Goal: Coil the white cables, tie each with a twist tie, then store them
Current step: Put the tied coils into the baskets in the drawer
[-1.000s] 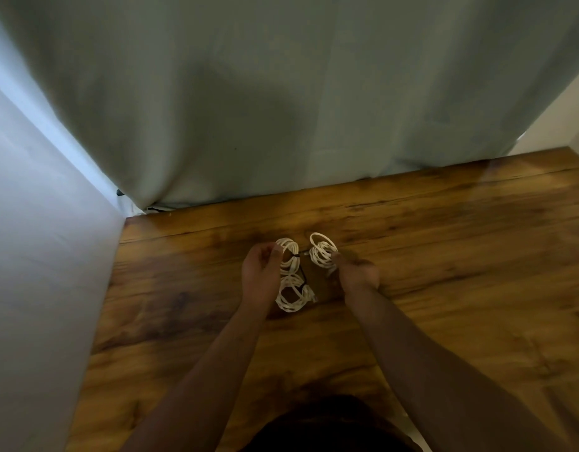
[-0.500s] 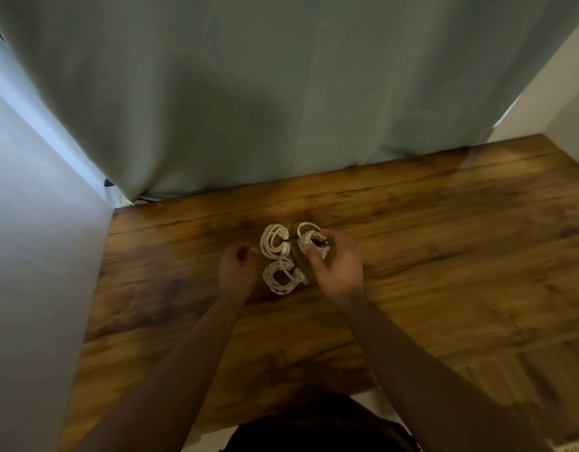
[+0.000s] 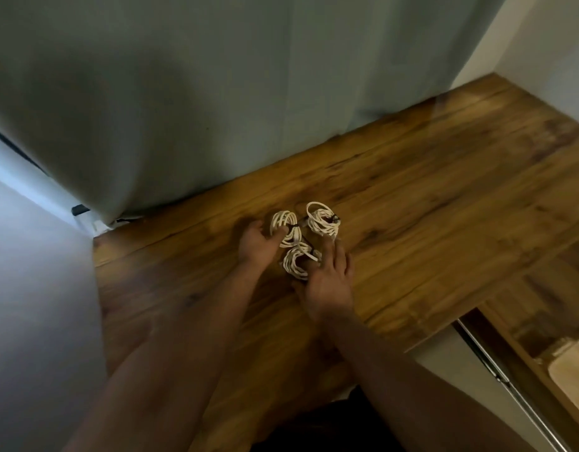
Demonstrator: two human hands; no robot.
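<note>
Three coiled white cables lie close together on the wooden table (image 3: 444,203), each bound with a dark twist tie. My left hand (image 3: 256,244) is at the left coil (image 3: 286,225), its curled fingertips hooked on the coil's near edge. My right hand (image 3: 329,282) lies with spread fingers against the near coil (image 3: 294,264). One of its fingertips reaches up to the lower edge of the right coil (image 3: 320,220). Part of the near coil is hidden under my right fingers.
A grey-green curtain (image 3: 216,93) hangs along the table's back edge, and a pale wall (image 3: 37,288) closes the left side. At the lower right, past the table's edge, are a metal rail (image 3: 509,383) and a cream basket (image 3: 571,363) on a lower wooden surface.
My right hand let go of the right coil and came down onto the near coil. My left hand moved right to the left coil. The view swung left, showing the lower right corner.
</note>
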